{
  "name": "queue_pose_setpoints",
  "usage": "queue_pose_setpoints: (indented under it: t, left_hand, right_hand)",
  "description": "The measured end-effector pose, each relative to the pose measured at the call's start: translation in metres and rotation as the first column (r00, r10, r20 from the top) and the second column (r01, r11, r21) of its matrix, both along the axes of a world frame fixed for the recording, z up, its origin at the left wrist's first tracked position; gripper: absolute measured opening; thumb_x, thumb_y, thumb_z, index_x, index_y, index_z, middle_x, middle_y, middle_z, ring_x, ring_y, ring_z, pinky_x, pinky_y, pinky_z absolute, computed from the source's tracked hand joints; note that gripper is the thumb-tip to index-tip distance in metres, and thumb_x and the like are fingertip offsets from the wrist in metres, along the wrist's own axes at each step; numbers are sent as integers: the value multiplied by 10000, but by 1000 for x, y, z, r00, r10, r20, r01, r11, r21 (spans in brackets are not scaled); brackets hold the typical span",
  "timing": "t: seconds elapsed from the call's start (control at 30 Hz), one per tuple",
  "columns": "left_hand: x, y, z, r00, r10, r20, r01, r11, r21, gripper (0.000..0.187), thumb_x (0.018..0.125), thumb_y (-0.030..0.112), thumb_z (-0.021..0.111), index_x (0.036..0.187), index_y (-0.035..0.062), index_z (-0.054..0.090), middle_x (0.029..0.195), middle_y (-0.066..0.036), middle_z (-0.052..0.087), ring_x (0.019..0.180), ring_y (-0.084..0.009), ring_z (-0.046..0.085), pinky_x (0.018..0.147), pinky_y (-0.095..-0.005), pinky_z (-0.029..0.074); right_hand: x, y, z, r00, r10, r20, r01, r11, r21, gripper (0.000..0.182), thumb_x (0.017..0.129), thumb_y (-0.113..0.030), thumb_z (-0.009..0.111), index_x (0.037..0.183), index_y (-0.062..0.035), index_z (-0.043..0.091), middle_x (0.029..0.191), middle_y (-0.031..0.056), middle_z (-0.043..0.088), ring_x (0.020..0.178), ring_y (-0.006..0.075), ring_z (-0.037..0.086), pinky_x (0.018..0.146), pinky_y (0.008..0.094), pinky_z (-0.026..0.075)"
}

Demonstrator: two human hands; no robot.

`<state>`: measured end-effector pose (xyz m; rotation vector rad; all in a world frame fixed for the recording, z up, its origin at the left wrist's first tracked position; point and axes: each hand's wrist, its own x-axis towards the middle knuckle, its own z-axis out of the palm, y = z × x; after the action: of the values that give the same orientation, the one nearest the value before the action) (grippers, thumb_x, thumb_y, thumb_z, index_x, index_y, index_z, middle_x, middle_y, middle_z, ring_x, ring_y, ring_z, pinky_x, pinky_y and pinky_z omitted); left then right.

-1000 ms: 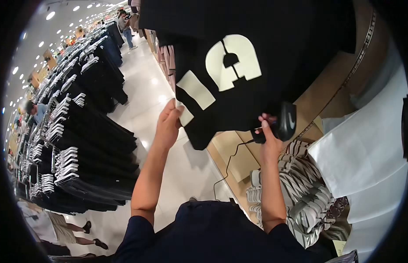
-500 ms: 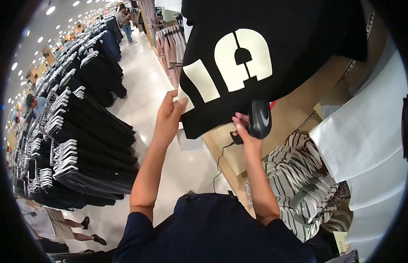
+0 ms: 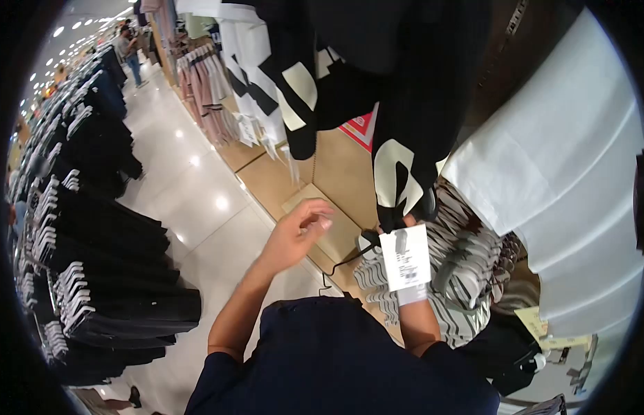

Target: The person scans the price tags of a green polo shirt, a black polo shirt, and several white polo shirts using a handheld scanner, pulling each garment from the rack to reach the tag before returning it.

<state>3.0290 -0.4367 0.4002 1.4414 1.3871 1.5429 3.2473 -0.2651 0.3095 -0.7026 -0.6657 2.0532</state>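
A black garment with large cream lettering (image 3: 350, 93) hangs bunched in front of me, its lower part reaching my right hand (image 3: 409, 220). That hand is closed and mostly hidden behind the cloth and a white price tag (image 3: 406, 266) with printed lines and a barcode. The dark rounded head of a handheld barcode scanner (image 3: 427, 205) shows beside the garment in my right hand, and its cable loops down to the left. My left hand (image 3: 300, 234) is in the air left of the garment, fingers loosely curled, thumb apart, holding nothing.
Racks of black clothes (image 3: 121, 277) on hangers line the left of the aisle. Striped garments (image 3: 467, 277) hang low at right, beside a large white cloth (image 3: 536, 138). A wooden display base (image 3: 267, 187) stands ahead. A person (image 3: 130, 55) is far down the aisle.
My left hand has let go of the garment's edge and moved down. The garment, earlier spread out, now hangs bunched, and its price tag shows over my right wrist. The view has turned right.
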Motion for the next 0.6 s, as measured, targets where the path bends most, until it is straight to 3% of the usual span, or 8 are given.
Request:
queue_pose_setpoints:
  t: [0.03, 0.07, 0.2, 0.37, 0.43, 0.5, 0.57, 0.6]
  left_hand:
    - [-1, 8, -10, 978, -73, 196, 79, 997, -25, 348, 985, 147, 586, 1289, 10, 483, 1216, -129, 611, 1068, -192, 612, 952, -352, 474]
    - [3, 16, -16, 959, -137, 248, 135, 991, 24, 302, 1000, 121, 560, 1268, 11, 476, 1160, -100, 617, 1064, -193, 614, 936, -331, 479]
    - [11, 29, -15, 935, -191, 300, 213, 976, -44, 330, 988, 135, 582, 1279, 15, 481, 1180, -101, 613, 1064, -190, 616, 913, -314, 478]
    - [-11, 51, -17, 939, -111, 326, 119, 993, -2, 474, 948, 142, 651, 1343, 6, 427, 1219, -121, 590, 1140, -193, 576, 960, -312, 466]
    - [-14, 70, 8, 989, 9, 148, -39, 978, 203, 699, 877, 204, 744, 1418, 7, 348, 1268, -131, 559, 1170, -227, 565, 965, -337, 455]
    - [-18, 81, 54, 992, 112, -57, -68, 860, 505, 887, 808, 248, 806, 1468, -2, 268, 1303, -145, 529, 1190, -260, 549, 966, -359, 450]
    - [-5, 73, 121, 972, 134, -194, -20, 867, 499, 952, 805, 320, 798, 1484, -22, 224, 1272, -212, 551, 1154, -336, 587, 958, -390, 464]
    - [-3, 77, 124, 922, 167, -349, -43, 941, 336, 844, 855, 350, 734, 1448, -55, 290, 1238, -283, 557, 1092, -394, 617, 836, -423, 529]
  right_hand:
    - [5, 10, -23, 996, -58, -74, 42, 979, -200, 250, 964, -321, 602, 1112, -120, 591, 938, 154, 640, 723, 289, 651, 759, 456, 579]
    - [10, 17, -29, 991, 20, -130, -42, 985, -168, 271, 957, -328, 606, 1107, -102, 588, 918, 147, 637, 711, 284, 644, 728, 437, 572]
    - [15, 31, -30, 911, 293, -291, -316, 948, -33, 333, 928, -332, 624, 1099, -50, 579, 875, 118, 628, 693, 261, 626, 643, 380, 549]
    - [10, 0, 6, 962, 273, -16, -272, 960, 63, 331, 888, -249, 656, 1140, -49, 578, 946, 87, 635, 786, 220, 632, 683, 369, 540]
    - [0, -18, 27, 962, 241, 126, -257, 957, 134, 341, 872, -216, 668, 1156, -49, 578, 975, 75, 638, 822, 203, 634, 699, 365, 537]
    - [-17, -34, 44, 939, 207, 273, -250, 959, 132, 358, 857, -183, 681, 1173, -49, 578, 1003, 62, 640, 859, 187, 637, 714, 361, 533]
    - [-45, -45, 62, 923, 135, 359, -201, 967, 154, 381, 841, -150, 694, 1189, -49, 578, 1032, 50, 643, 896, 170, 639, 730, 356, 530]
    - [-71, -56, 79, 973, -38, 229, -73, 887, 456, 441, 811, -76, 722, 1224, -42, 569, 1045, 37, 647, 937, 171, 641, 823, 332, 516]
